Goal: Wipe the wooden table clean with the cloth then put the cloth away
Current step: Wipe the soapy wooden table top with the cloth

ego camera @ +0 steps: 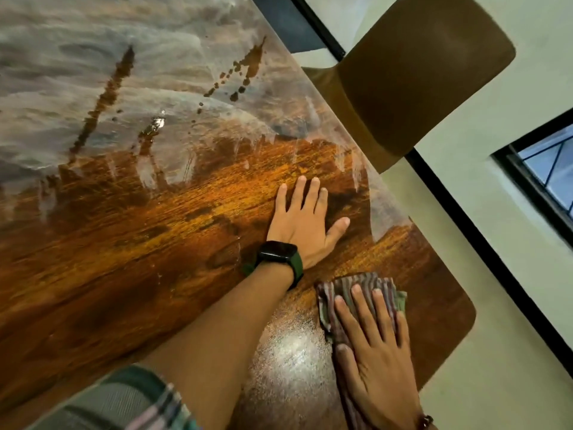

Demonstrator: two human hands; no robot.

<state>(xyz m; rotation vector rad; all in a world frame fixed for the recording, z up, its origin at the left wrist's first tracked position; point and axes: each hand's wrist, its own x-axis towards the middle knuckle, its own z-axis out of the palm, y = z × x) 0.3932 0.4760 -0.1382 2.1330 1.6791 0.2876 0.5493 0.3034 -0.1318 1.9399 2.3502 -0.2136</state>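
Note:
The wooden table [139,231] fills most of the view; its near half is dark and wet-looking, its far half is covered with a grey dusty film and dark streaks. My left hand [302,225], with a black watch on a green strap at the wrist, lies flat on the wood with fingers spread. My right hand [375,352] presses flat with straight fingers on a striped brown cloth [362,285] near the table's rounded right corner. Most of the cloth is hidden under the hand.
A brown moulded chair [418,72] stands against the table's right edge. Beyond it runs a pale floor [465,231] with a black strip and a dark-framed window [548,172] at the right. A shiny patch [288,358] glints on the wood beside the cloth.

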